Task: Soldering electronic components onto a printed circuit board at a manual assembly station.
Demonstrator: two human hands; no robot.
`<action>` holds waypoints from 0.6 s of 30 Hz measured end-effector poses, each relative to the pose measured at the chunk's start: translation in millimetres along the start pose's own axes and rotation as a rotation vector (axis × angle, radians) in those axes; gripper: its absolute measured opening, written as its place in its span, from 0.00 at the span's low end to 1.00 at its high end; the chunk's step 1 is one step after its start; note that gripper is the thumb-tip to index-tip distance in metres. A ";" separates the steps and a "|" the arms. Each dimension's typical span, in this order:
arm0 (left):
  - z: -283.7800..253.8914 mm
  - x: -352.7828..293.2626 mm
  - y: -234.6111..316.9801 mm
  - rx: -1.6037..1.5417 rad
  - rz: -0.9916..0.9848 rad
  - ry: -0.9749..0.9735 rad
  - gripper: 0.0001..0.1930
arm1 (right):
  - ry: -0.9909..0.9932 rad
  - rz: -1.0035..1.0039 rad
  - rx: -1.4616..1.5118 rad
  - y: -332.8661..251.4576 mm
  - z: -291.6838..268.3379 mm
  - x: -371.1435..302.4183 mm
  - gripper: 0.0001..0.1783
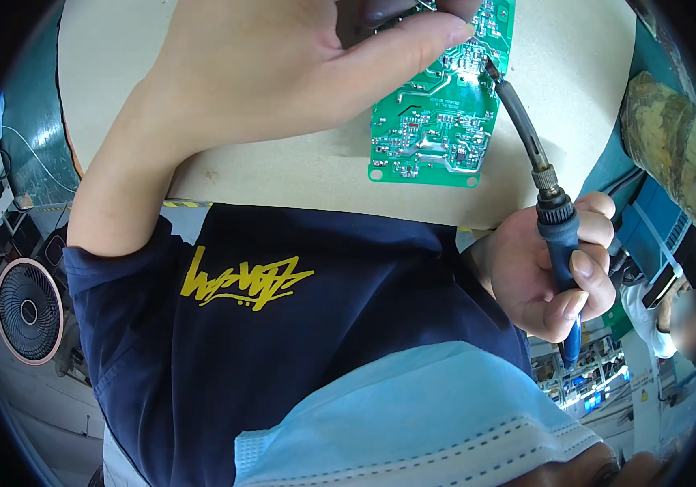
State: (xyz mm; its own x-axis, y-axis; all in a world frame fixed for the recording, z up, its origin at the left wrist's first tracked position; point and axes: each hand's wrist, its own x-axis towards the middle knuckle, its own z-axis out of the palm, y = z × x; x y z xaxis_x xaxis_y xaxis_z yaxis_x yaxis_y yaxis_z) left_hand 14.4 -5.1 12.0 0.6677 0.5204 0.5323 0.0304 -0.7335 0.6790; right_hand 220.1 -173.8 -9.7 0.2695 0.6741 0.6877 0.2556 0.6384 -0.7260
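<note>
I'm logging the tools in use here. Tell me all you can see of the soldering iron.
The soldering iron has a dark blue handle, a ribbed black collar, a metal nut and a long dark, slightly bent-looking shaft. The right hand grips the handle like a pen. Its tip rests on the solder side of the green circuit board near the board's right edge. The handle's rear end points away past the hand.

A pale beige table (283,166) is seen, edged with yellow-and-black striped tape (186,204) along one side. A green circuit board (433,122) is laid flat on it, solder side up, toward the right.
</note>
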 end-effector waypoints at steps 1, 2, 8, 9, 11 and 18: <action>-0.2 -0.1 -0.7 0.001 -0.001 0.000 0.06 | 0.004 -0.003 -0.014 0.0 0.5 -0.1 0.20; -0.6 -0.7 -0.7 0.002 0.003 0.000 0.06 | -0.001 0.000 -0.009 -0.1 0.3 0.1 0.20; 2.1 -3.6 0.8 -0.047 -0.066 -0.023 0.06 | -0.002 0.008 -0.003 0.1 0.3 0.9 0.20; 2.6 -2.5 -0.4 -0.069 -0.131 -0.033 0.06 | 0.000 0.016 0.016 0.0 0.2 1.1 0.20; 3.7 -1.9 -0.6 -0.057 -0.077 -0.018 0.06 | 0.002 0.012 0.000 -0.2 -0.1 1.6 0.20; 2.6 -1.6 -7.5 -0.024 0.041 -0.004 0.06 | 0.006 0.011 -0.001 0.7 0.2 0.5 0.20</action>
State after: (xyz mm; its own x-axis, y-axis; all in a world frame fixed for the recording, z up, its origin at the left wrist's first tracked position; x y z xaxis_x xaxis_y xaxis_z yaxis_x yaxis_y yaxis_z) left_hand 15.1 -1.5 4.8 0.6711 0.4884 0.5577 -0.0145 -0.7435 0.6686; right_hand 220.2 -172.9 -9.8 0.2774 0.6790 0.6797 0.2534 0.6307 -0.7335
